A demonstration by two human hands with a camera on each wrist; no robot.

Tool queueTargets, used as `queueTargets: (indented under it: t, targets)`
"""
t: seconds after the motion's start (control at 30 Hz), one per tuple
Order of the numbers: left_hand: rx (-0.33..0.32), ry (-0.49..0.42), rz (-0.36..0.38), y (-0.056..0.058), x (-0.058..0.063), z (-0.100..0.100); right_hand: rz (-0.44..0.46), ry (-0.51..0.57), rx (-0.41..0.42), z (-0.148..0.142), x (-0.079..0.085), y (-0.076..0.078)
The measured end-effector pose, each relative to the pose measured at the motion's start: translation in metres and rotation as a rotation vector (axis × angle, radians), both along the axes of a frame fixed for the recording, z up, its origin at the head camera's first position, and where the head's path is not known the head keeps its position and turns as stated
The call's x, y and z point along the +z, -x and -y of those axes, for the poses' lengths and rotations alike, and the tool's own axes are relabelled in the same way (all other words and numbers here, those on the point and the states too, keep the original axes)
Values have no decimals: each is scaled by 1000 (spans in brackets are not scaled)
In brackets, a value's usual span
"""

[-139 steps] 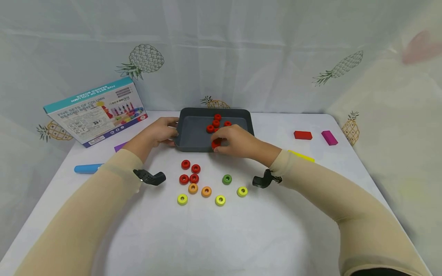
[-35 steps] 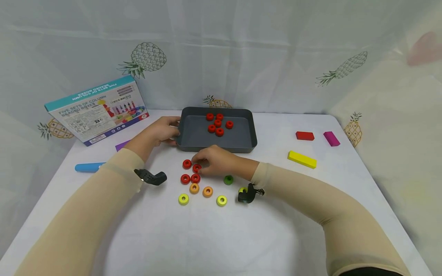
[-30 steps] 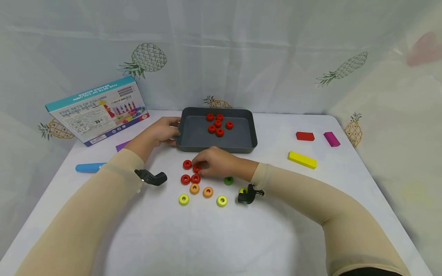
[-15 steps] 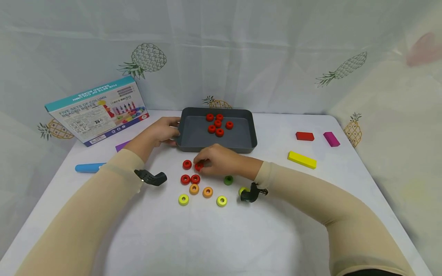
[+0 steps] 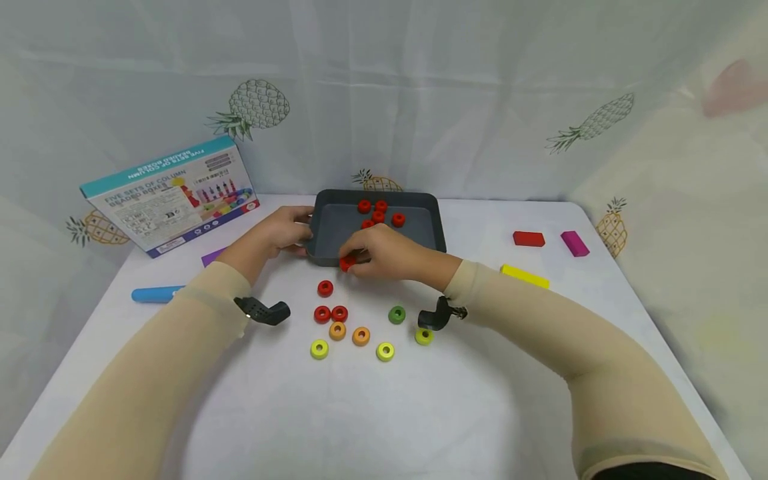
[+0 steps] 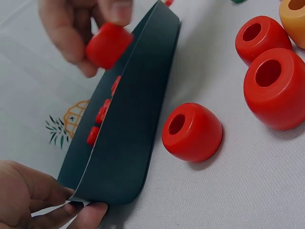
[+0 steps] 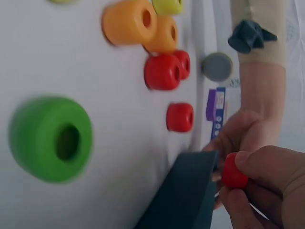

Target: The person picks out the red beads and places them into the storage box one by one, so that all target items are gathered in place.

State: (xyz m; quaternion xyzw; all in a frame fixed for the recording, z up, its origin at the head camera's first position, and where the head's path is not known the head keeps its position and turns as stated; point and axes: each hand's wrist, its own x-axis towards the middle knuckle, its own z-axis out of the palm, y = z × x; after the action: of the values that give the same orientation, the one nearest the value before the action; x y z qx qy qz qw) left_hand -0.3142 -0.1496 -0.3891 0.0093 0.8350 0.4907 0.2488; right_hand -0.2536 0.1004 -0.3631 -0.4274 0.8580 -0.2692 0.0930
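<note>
A red bead (image 5: 347, 264) is pinched between thumb and fingers of my right hand (image 5: 390, 252), above the near rim of the dark grey tray (image 5: 327, 230). In the left wrist view this bead (image 6: 108, 45) is up beside the tray wall (image 6: 138, 114). My left hand (image 5: 282, 230) grips the tray's left end, fingers (image 6: 90, 214) at its corner. Several red beads (image 5: 399, 219) lie inside the tray, partly hidden by my right hand. On the table in front, 3 red beads (image 5: 325, 288) remain near 2 orange beads (image 5: 361, 336), 3 yellow-green beads (image 5: 385, 351) and a green bead (image 5: 397, 315).
A printed cardboard box (image 5: 174, 197) leans at the back left. Near it lie a blue stick (image 5: 155, 295) and a purple piece (image 5: 213, 256), partly covered by the left arm. Red (image 5: 529, 239), magenta (image 5: 575, 243) and yellow blocks (image 5: 525, 275) lie on the right.
My right hand dropped a red bead in the tray, came back to the table beads, picked another and carried it up to the tray's near rim. My left hand stays on the tray.
</note>
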Motion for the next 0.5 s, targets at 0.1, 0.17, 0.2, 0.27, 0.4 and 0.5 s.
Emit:
queueTargets:
  t: [0.1, 0.17, 0.2, 0.27, 0.4, 0.5]
  targets:
    - [4, 1, 7, 0, 0, 0, -8, 0, -20, 1, 4, 8]
    - [8, -1, 10, 0, -1, 0, -11, 5, -36, 1, 6, 15]
    - [9, -3, 11, 1, -2, 0, -12, 6, -47, 1, 7, 18]
    - [15, -5, 13, 1, -3, 0, -11, 9, -67, 1, 10, 26]
    - [15, -7, 14, 3, -4, 1, 2, 10, -105, 2, 14, 41]
    - [15, -6, 14, 4, -4, 1, 10, 1, -133, 3, 17, 52]
